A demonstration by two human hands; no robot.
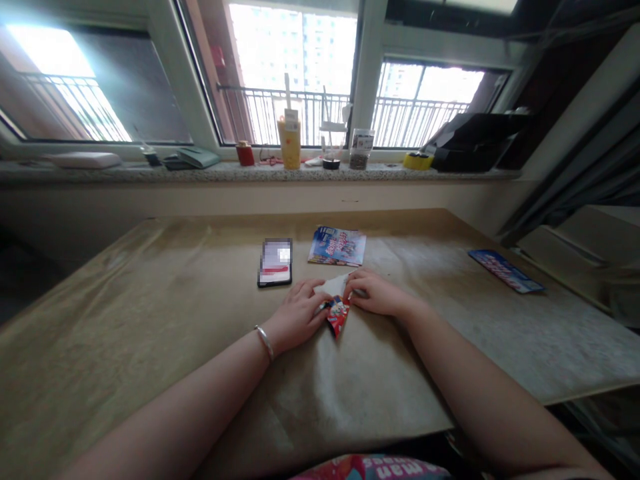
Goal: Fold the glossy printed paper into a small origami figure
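A small sheet of colourful printed paper (pixel 339 316) lies on the brown-covered table in front of me. It is partly folded, with a red pointed end toward me and a white side facing up at the far end. My left hand (pixel 303 308), with a silver bangle at the wrist, grips the paper's left edge between thumb and fingers. Across from it, my right hand (pixel 376 292) holds the right edge with bent fingers. The fingertips hide parts of both edges. Just beyond the hands rests a stack of blue printed leaflets (pixel 338 247).
A phone (pixel 275 263) lies left of the leaflets. Toward the table's right edge is a long blue printed card (pixel 506 271). On the windowsill (pixel 190 175) stand a yellow cup (pixel 289 145), a red jar (pixel 245 154), a roll of yellow tape (pixel 418 161) and a black box (pixel 473 143).
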